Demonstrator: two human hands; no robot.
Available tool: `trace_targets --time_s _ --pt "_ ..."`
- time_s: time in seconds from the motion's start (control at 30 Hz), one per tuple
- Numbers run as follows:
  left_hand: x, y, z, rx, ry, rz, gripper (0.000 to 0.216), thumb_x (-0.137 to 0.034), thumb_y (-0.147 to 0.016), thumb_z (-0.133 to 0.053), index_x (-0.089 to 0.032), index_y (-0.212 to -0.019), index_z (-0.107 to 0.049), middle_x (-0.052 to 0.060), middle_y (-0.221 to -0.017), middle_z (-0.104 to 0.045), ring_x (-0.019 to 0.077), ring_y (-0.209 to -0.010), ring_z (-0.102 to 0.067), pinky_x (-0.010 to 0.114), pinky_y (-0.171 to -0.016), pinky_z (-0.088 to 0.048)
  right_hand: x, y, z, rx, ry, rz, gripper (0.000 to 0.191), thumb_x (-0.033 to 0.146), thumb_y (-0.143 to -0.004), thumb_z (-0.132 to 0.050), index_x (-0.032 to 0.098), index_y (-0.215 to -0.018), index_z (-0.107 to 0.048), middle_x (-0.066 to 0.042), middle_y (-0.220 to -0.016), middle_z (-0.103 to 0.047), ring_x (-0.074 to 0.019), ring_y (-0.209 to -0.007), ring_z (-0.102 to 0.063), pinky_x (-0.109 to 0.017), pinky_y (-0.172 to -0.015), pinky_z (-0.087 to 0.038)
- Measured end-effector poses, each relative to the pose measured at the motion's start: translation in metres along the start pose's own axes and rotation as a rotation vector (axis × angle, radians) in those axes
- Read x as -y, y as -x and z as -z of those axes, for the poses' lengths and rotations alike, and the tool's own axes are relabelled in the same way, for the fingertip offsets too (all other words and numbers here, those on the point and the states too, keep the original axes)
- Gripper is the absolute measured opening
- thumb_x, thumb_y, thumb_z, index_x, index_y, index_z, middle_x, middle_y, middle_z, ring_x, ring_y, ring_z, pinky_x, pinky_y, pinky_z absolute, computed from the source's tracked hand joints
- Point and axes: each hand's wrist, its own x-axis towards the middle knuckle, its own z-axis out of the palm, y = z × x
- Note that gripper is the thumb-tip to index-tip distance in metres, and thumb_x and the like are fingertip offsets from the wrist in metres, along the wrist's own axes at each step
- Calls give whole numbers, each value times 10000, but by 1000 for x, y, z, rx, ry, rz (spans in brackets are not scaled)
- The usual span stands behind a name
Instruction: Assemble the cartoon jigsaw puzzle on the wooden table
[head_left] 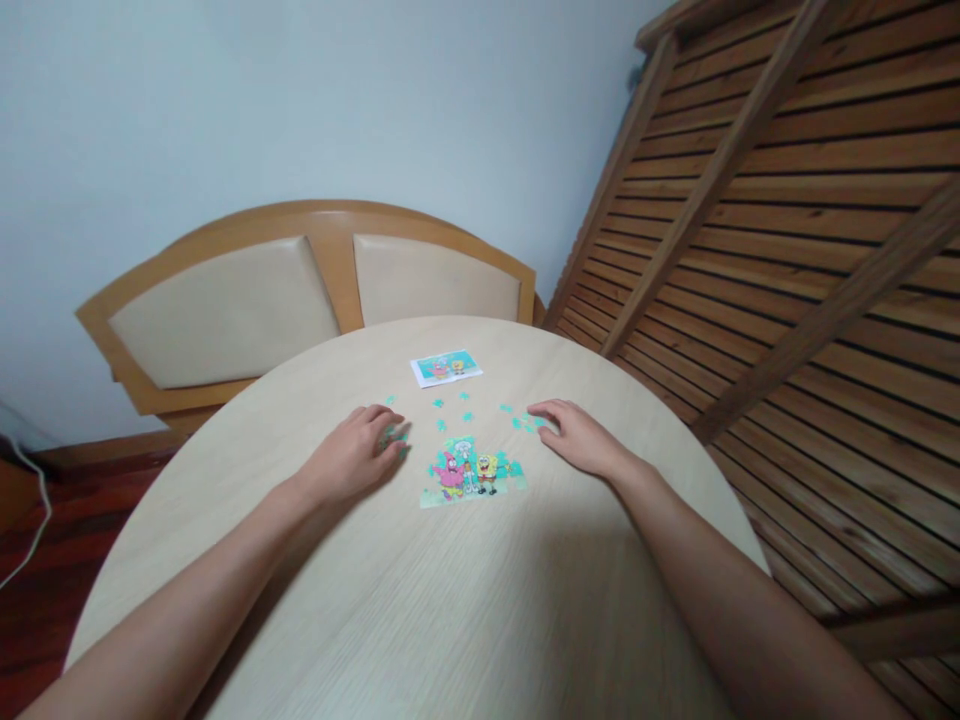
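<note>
A partly joined jigsaw puzzle [471, 478] with cartoon figures lies flat on the table between my hands. My left hand [358, 446] is left of it, fingers curved and apart over a few loose turquoise pieces [391, 436], which they partly hide. To the puzzle's upper right, my right hand [576, 437] rests with thumb and forefinger apart beside another cluster of turquoise pieces [519, 422]. I see nothing held in either hand. Several single pieces [441, 426] lie spread out above the joined part.
Behind the pieces lies a printed picture card [447, 368] with the same cartoon figures. The round pale wooden table [465, 620] stands against a padded headboard [225, 310]. A slatted wooden panel [750, 250] leans at the right. A white cable [43, 500] hangs at the far left.
</note>
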Motion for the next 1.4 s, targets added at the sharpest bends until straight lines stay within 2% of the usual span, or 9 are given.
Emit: trace_targets --time_s 0.1,0.23,0.47,0.6,0.73,0.87,0.97,1.13,1.4 --pt "9 0 9 92 11 2 357 -406 -939 -492 -171 -1152 -654 133 -1136 -671 283 -1036 -633 437 -934 -505 0 0 4 4 -22 9 211 252 -876 -642 191 -1065 -713 -102 -1102 -718 -250 -1031 -661 -427 -971 -502" --pt "14 2 20 214 45 23 338 -398 -919 -507 -186 -1118 -677 103 -1063 -695 247 -928 -658 370 -837 -512 0 -2 5 14 1 40 177 325 -877 -682 199 -992 -727 -95 -1088 -715 -253 -1038 -656 -432 -987 -478" --pt "39 5 30 200 4 142 343 -395 -924 -466 -195 -1086 -693 78 -967 -737 210 -791 -668 302 -716 -491 0 -2 5 35 32 19 191 178 -870 -589 194 -1004 -725 -96 -1095 -726 -259 -1037 -659 -435 -982 -490" --pt "53 5 23 83 -43 151 380 -409 -958 -422 -187 -1128 -679 97 -1091 -727 231 -921 -679 328 -812 -516 0 -2 3 22 51 1 267 190 -907 -543 186 -1111 -716 -113 -1147 -729 -277 -1072 -658 -459 -998 -492" --pt "59 -1 -1 -108 -51 130 479 -440 -978 -395 -128 -1274 -606 158 -1295 -661 297 -1191 -615 438 -1052 -466 3 -1 -2 16 73 22 299 310 -969 -527 217 -1195 -699 -108 -1206 -721 -285 -1118 -647 -488 -1027 -479" --pt "63 -9 -24 -66 -30 41 551 -356 -960 -359 -69 -1406 -510 200 -1417 -579 316 -1317 -540 460 -1141 -408 6 -1 -4 33 80 54 293 351 -976 -531 225 -1176 -704 -102 -1213 -718 -289 -1129 -643 -500 -1027 -482" --pt "67 -12 -26 -28 -21 44 582 -278 -918 -367 -34 -1436 -469 217 -1419 -568 316 -1305 -545 464 -1129 -422 7 -1 -3 32 69 70 285 338 -967 -542 223 -1169 -706 -103 -1224 -714 -289 -1137 -645 -503 -1038 -478" --pt "67 -5 -10 -60 -20 -4 373 -317 -936 -408 -152 -1134 -679 138 -1176 -688 284 -1105 -629 450 -1040 -480 5 0 -2 36 61 87 273 325 -964 -545 212 -1153 -707 -102 -1220 -718 -286 -1137 -649 -503 -1042 -477" --pt "63 -6 -5 -12 83 45 333 -442 -889 -541 -165 -974 -706 123 -1023 -721 266 -941 -668 407 -916 -519 4 -1 -3 36 64 105 278 325 -962 -549 202 -1158 -703 -112 -1217 -716 -282 -1134 -651 -498 -1037 -480"
